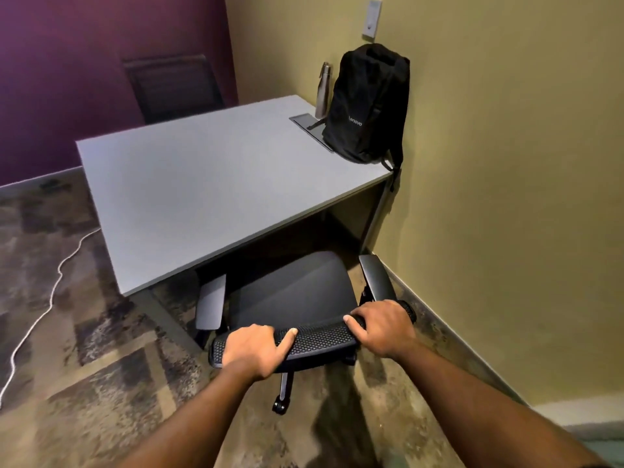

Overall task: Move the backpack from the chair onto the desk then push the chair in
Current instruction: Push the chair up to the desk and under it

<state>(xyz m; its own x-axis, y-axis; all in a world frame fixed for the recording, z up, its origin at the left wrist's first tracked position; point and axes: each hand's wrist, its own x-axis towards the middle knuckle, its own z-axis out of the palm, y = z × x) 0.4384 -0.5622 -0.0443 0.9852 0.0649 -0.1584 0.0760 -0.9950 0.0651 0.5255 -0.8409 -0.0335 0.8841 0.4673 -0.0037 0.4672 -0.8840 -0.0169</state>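
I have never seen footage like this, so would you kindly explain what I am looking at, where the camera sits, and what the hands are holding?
There is no machine here: this is one picture from a wide-angle camera worn on a person's head, looking forward and down, which is why the walls bend. The two bare arms are the wearer's own. The left hand and right hand both grip the top edge of the black mesh backrest of an office chair, whose seat is empty and sits partly under the grey desk. On the desk's far corner a black backpack stands upright against the wall, with a metal bottle beside it. A white cable lies on the carpet, and a second chair stands behind the desk.
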